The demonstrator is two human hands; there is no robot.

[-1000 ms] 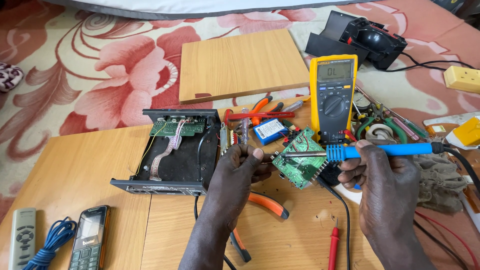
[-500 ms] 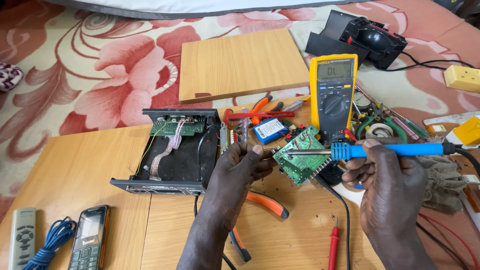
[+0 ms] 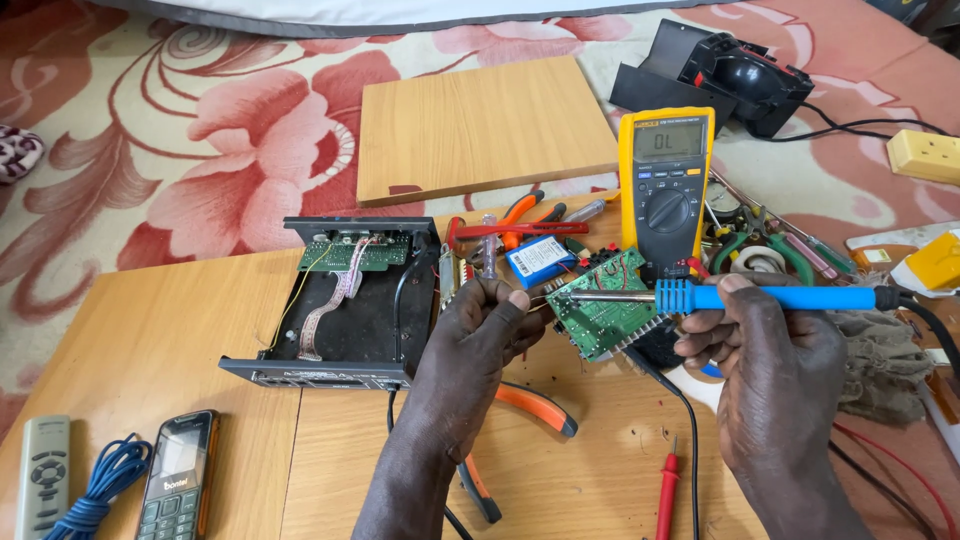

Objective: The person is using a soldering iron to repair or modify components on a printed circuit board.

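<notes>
The green circuit board [image 3: 600, 312] sits tilted at the centre of the frame, just below the yellow multimeter [image 3: 668, 190] and above the wooden surface [image 3: 180, 340]; it looks light, stiff and brittle, best taken by its bare edges and kept clear of the solder joints; the blue-handled soldering iron [image 3: 770, 297] lies level across it, its metal shaft reaching left to the board's upper left edge; its tip is likely hot, so only the ribbed blue grip is safe to hold. The right hand [image 3: 775, 360] has its fingers closed round that grip, thumb on top. The left hand [image 3: 478, 335] is just left of the board, its fingers pinched together on something thin near the iron's tip; whether it is solder wire or a lead I cannot tell. To the left lies an opened black device case [image 3: 345, 310] with a ribbon cable inside; orange-handled pliers [image 3: 530, 405] rest below the hands; a mobile phone [image 3: 178, 475] and a grey remote [image 3: 42, 475] sit at the lower left; a grey rag [image 3: 885, 365] lies at the right.
</notes>
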